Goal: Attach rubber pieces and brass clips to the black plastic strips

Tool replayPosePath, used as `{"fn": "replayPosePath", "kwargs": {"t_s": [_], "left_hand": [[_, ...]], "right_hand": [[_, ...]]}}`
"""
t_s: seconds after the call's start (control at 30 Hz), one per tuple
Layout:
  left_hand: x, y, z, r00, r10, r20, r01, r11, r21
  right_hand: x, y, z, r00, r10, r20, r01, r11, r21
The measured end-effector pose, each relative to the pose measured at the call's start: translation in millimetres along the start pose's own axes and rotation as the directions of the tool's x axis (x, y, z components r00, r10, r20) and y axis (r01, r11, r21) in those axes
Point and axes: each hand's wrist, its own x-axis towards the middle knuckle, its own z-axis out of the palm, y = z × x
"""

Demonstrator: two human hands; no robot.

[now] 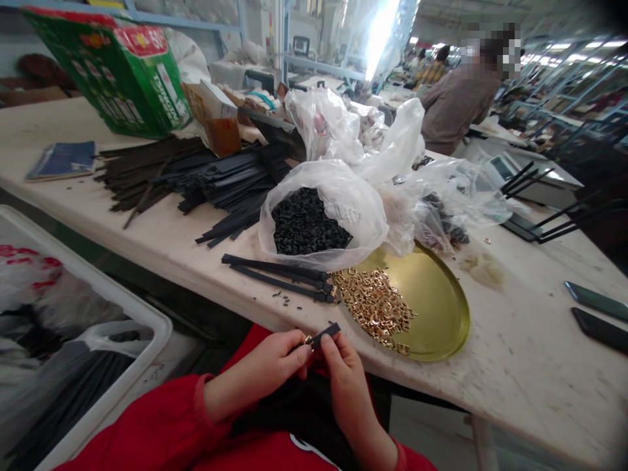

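Head view: both hands at the table edge, black strap and gold buckle pinched between them.
Left hand (289, 356) pinches the strap at the gold buckle (308, 340), thumb on top; right hand (341, 356) pinches the black strap (326, 335) near its free end, thumb on top. Strap is held above the person's lap, just off the near edge of the table (490, 386). Gold tray (436, 301) sits beyond the right hand, pile of gold buckles (377, 304) on its left part. Finished-looking straps (279, 278) lie left of the tray, ends by its rim. Behind them: open plastic bag (363, 229) of small black loops (307, 226). Dark strips (230, 183) are fanned out further left.
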Motion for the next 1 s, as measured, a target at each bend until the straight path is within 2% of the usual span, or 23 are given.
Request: {"fn": "replayPosePath", "kwargs": {"t_s": [0.17, 0.27, 0.4, 0.5, 0.63, 0.87, 1.0], "left_hand": [[8.6, -5.6, -2.4, 0.995, -0.076, 0.067, 0.079, 0.995, -0.053], [12.5, -9.7, -2.8, 0.991, -0.101, 0.085, 0.107, 0.992, -0.064], [15.4, -13.6, -2.4, 0.996, -0.068, 0.060, 0.068, 0.998, -0.009], [15.8, -14.1, -0.9, 0.999, -0.032, 0.025, 0.031, 0.999, 0.045], [13.7, -9.8, 0.0, 0.999, -0.045, -0.026, 0.045, 0.999, -0.001], [3.5, -1.2, 5.1, 0.995, -0.090, -0.046, 0.085, 0.992, -0.096], [-3.6, -3.9, 14.7, 0.990, -0.020, -0.143, 0.014, 0.999, -0.041]], "right_hand": [[12.2, 2.5, -4.2, 0.988, 0.118, 0.103, -0.132, 0.981, 0.140], [14.7, -0.1, -3.3, 0.986, 0.128, 0.110, -0.143, 0.980, 0.139], [15.3, -9.3, -1.3, 0.992, 0.094, 0.087, -0.097, 0.995, 0.038], [15.7, -12.8, -2.1, 0.983, 0.155, 0.099, -0.164, 0.983, 0.080], [13.6, -9.5, -6.2, 0.973, 0.187, 0.134, -0.207, 0.966, 0.154], [3.8, -8.8, -6.2, 0.983, 0.099, 0.153, -0.123, 0.980, 0.158], [-1.1, -8.5, -3.9, 0.994, 0.019, 0.109, -0.023, 0.999, 0.036]]}}
